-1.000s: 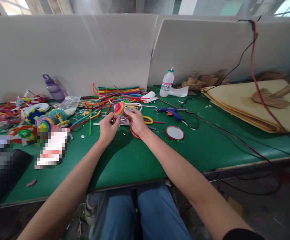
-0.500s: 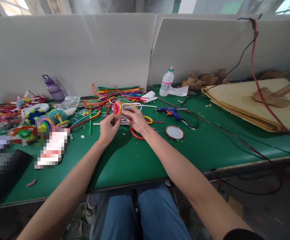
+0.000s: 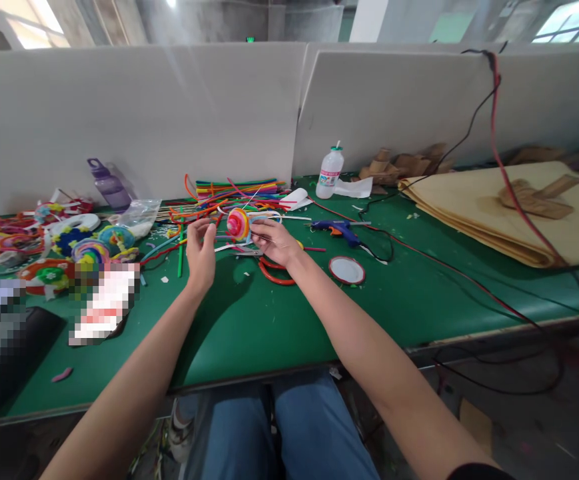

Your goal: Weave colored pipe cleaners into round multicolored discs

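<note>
The right hand (image 3: 275,241) holds a small coiled disc (image 3: 238,224) of pink, orange and yellow strips; its fingertips pinch the right edge of the disc, so the grip is closed on it. The disc is lifted a little above the green surface (image 3: 269,320), and all other places are given from this disc. The left hand (image 3: 200,250) is just to the left of the disc, with the palm turned toward it and the fingers spread and a little bent; its grip is wide and it holds nothing, and it does not touch the disc. Directly behind the disc lies a heap of coloured strips (image 3: 234,190), with many loose pieces spread around it on the surface. Below the disc, near the right wrist, a red ring (image 3: 275,275) lies flat on the surface. To the right of the disc there is a blue glue gun (image 3: 336,230) with a black cable, and in front of the gun a round white lid with red rim (image 3: 346,269). Farther to the right and behind stands a white plastic bottle (image 3: 329,173), upright, near the grey partition wall (image 3: 169,113). Far to the right a stack of tan sheets (image 3: 509,213) lies on the surface. Far to the left of the disc several finished coloured pieces (image 3: 84,247) are gathered, and behind them a purple bottle (image 3: 108,185) leans against the wall.
</note>
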Tool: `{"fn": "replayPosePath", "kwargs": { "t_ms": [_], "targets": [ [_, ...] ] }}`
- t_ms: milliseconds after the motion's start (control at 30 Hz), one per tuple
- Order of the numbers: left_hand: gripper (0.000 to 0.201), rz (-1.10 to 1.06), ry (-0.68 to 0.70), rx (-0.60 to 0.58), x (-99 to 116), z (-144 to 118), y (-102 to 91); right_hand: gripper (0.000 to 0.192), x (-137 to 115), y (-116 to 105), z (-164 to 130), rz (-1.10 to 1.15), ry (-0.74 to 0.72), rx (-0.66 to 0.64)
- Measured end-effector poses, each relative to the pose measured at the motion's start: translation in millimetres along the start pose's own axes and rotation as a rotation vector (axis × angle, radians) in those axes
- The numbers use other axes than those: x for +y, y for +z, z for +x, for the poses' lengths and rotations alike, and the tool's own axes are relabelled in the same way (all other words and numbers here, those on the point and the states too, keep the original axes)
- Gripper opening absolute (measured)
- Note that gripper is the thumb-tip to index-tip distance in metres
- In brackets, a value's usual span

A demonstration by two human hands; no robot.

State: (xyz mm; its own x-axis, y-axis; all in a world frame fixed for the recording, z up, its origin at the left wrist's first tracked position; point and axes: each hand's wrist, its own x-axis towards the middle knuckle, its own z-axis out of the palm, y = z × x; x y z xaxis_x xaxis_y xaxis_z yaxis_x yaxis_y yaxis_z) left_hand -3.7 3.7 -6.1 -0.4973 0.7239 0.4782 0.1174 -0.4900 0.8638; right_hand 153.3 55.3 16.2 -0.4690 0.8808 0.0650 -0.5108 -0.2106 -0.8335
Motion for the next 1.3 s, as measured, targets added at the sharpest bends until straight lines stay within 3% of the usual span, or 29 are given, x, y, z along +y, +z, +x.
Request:
{"fn": "replayPosePath", "kwargs": {
  "t_ms": [133,200,333,567,733,933,1300],
  "targets": [
    [0.039,-0.321,-0.397,-0.252,2,4,2.1,0.018,-5,-5,1,0.107,0.061,-0.045],
    [0.038,-0.389,-0.479,-0.353,5,2,3.4,0.020,-4,-6,1,0.133,0.080,-0.047],
    [0.040,-0.445,-0.473,-0.340,6,0,4.3,0.019,-3,-8,1,0.112,0.103,-0.039],
    [0.037,-0.484,-0.357,-0.148,-1,5,4.6,0.025,1,-4,-2,0.026,0.116,-0.055],
    [0.039,-0.437,-0.318,-0.071,-1,5,4.9,0.021,6,-2,-2,-0.215,-0.033,-0.016],
    [0.030,-0.444,-0.326,-0.135,2,3,3.6,0.017,5,-11,3,-0.405,-0.172,0.064],
    [0.030,-0.485,-0.416,-0.122,-3,6,0.9,0.009,5,-8,3,-0.476,-0.184,0.084]
  ]
}}
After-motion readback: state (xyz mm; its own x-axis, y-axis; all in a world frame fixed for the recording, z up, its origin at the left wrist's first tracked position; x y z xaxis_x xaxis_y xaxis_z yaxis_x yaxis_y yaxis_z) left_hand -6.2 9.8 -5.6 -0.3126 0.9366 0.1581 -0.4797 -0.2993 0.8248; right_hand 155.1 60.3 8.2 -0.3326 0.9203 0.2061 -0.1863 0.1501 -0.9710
